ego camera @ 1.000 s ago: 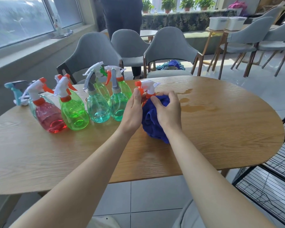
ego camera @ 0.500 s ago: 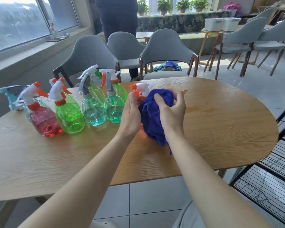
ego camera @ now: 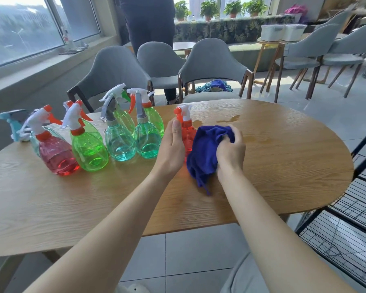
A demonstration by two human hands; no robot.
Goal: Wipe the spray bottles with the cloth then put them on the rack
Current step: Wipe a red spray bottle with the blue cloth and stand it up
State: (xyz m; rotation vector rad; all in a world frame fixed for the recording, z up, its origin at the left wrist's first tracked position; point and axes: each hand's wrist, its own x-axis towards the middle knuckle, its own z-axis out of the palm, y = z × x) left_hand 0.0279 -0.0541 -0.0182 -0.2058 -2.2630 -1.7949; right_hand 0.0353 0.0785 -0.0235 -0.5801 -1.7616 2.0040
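A red spray bottle (ego camera: 187,130) with a white and orange trigger head stands upright on the wooden table (ego camera: 283,166). My left hand (ego camera: 171,144) grips its left side. My right hand (ego camera: 230,151) presses a bunched blue cloth (ego camera: 205,151) against the bottle's right side and lower body, hiding most of it. To the left stand several more spray bottles: a pink one (ego camera: 57,155), a green one (ego camera: 89,149), two teal ones (ego camera: 119,142) (ego camera: 147,138) and green ones behind. The black wire rack (ego camera: 347,225) is at the right edge.
Wet patches (ego camera: 230,119) lie on the table beyond the cloth. Grey chairs (ego camera: 211,60) stand along the table's far side, with a person standing behind them. A light blue spray head (ego camera: 13,121) lies at the far left of the table.
The cloth has moved down from the bottle's top and neck to its right side, uncovering the trigger head and red shoulder. My left hand stays on the bottle.
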